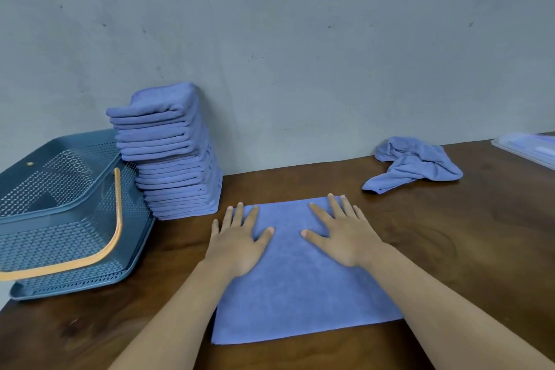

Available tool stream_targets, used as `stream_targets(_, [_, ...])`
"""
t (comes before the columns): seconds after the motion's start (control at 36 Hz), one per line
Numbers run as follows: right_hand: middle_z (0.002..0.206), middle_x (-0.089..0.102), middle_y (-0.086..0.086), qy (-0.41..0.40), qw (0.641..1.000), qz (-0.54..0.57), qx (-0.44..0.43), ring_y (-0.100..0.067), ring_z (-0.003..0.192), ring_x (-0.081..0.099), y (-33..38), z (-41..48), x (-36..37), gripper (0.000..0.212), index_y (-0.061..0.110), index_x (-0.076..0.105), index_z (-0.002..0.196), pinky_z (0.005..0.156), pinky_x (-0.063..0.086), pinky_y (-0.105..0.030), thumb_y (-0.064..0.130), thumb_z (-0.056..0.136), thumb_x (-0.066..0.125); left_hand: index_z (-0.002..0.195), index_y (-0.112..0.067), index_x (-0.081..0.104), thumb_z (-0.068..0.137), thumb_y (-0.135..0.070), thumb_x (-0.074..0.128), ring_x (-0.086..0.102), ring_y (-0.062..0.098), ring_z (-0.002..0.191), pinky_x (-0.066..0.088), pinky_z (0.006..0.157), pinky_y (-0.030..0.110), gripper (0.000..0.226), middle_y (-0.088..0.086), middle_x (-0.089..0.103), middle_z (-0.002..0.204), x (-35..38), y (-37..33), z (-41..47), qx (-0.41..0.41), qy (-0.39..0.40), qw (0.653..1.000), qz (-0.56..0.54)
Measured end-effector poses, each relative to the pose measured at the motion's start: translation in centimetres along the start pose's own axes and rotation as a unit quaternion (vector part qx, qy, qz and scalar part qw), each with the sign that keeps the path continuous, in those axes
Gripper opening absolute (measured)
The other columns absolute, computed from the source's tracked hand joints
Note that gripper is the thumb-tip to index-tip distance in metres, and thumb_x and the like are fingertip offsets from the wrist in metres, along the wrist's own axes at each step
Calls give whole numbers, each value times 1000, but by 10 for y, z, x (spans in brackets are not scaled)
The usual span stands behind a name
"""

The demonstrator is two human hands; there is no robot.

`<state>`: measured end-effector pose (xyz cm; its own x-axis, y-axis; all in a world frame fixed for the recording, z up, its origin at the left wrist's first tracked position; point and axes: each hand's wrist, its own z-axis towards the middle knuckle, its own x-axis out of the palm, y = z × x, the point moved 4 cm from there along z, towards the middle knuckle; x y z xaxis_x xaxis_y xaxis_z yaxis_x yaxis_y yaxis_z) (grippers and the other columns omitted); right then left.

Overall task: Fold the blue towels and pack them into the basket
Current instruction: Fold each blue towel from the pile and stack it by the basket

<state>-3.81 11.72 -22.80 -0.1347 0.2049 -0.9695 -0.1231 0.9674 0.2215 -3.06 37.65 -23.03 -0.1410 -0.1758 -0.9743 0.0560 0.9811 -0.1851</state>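
Both fingers-spread, holding nothing | left hand (pixel 237 245), right hand (pixel 345 239) flat on towel (pixel 300 300) | long axis toward wall (pixel 300 69)

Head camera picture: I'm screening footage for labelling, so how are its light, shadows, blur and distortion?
In the head view, light is soft and even, with faint shadows under the left hand and right hand on the flat towel; no harsh glare on the table; wide-angle distortion bows the table's far edge and stretches the basket; detail is slightly soft, most at the clear tray.
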Motion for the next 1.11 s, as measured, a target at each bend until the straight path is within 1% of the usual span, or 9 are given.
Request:
stream_targets(0.19, [176,-18,-1,3,1000,-25,-7,-32,161,-21,3,2,-1,89,46,-4,166,130,-5,-54,91,90,12,169,-36,3,103,-73,13,-10,26,164,1,131,55,78,1,-4,178,-5,-7,-1,10,-27,999,22])
stream_targets(0.31, [177,6,-2,-63,992,-93,-53,-32,163,3,23,-20,-9,80,38,20,167,128,10,-58,71,96,2,167,-34,21,103,-60,4,15,32,160,24,124,54,71,-3,24,173,-11,-33,-33,62,-87,988,108])
stream_targets(0.39, [174,24,2,-63,992,-61,-88,-21,160,20,49,-58,-3,90,32,35,163,126,21,-51,62,86,-3,167,-35,19,112,-51,20,9,25,163,18,128,48,57,-9,16,176,5,-51,-72,96,-44,993,57])
stream_targets(0.58, [175,-17,14,-4,993,-32,-114,-14,162,-15,46,-136,17,70,47,0,167,132,-2,-43,72,104,17,168,-45,1,109,-64,18,-16,7,161,-5,132,34,64,-18,-11,175,25,-26,-136,136,-47,989,31])
stream_targets(0.75, [170,-28,20,-12,997,-25,-70,-3,155,-31,-1,-157,13,75,57,-12,161,131,-8,-38,85,97,15,162,-53,-13,102,-78,12,-30,-2,154,-10,131,40,70,-23,-26,171,20,8,-153,95,-19,995,21])
stream_targets(0.89, [170,-28,20,-31,998,-20,-50,-9,157,-29,-5,-164,16,76,55,-12,162,132,-4,-43,86,96,9,166,-47,-7,103,-76,15,-24,1,157,-6,132,44,73,-21,-18,173,20,6,-156,88,-42,995,4])
stream_targets(1.0, [174,3,21,-116,988,-24,-97,-14,163,-2,-2,-168,10,70,50,22,163,131,12,-46,81,100,23,161,-41,33,109,-55,34,13,6,160,23,128,36,54,-18,26,169,11,-5,-162,195,-132,972,21])
stream_targets(1.06, [164,31,23,-162,974,-5,-159,-10,158,21,1,-171,8,51,47,48,149,125,28,-41,69,103,40,143,-37,54,106,-36,48,41,7,145,36,116,32,37,-18,50,149,7,-23,-171,298,-169,939,24])
stream_targets(1.11, [148,48,28,-181,957,20,-227,-3,145,38,6,-173,8,28,46,63,129,114,40,-33,52,102,55,125,-35,61,106,-35,52,52,8,124,42,105,30,21,-19,56,128,8,-44,-183,360,-176,916,3])
